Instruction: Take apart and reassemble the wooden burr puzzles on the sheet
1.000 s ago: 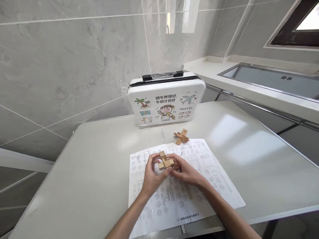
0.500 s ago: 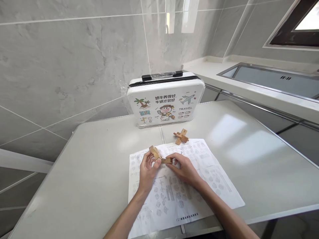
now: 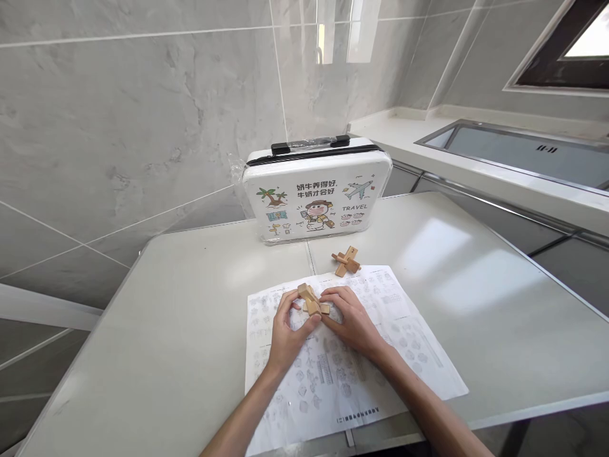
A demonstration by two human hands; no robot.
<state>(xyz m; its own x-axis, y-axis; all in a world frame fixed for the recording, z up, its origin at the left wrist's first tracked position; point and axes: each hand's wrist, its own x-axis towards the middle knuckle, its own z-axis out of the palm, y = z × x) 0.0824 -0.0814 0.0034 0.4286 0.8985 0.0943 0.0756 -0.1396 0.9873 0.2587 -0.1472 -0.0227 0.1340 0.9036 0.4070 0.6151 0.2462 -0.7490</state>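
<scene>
Between my hands, just above the printed sheet, several light wooden puzzle pieces (image 3: 311, 302) cross each other. My left hand (image 3: 289, 329) grips them from the left, its thumb at the near end and its fingers curled behind. From the right, my right hand (image 3: 353, 318) pinches the end of the crosspiece, with its thumb below and fingers above. Exactly how the pieces fit together is partly hidden by my fingers. A second group of crossed wooden puzzle pieces (image 3: 346, 261), one marked with a number, lies at the sheet's far edge.
The white sheet (image 3: 380, 381) with small printed diagrams lies on a pale folding table (image 3: 190, 355). Behind stands a plastic-wrapped white case (image 3: 295, 222) with cartoon prints, against a grey tiled wall. A counter with a sink (image 3: 514, 149) runs along the right.
My left hand has moved slightly right with its wooden piece. The piece in my right hand has turned, and the pieces now cross each other.
</scene>
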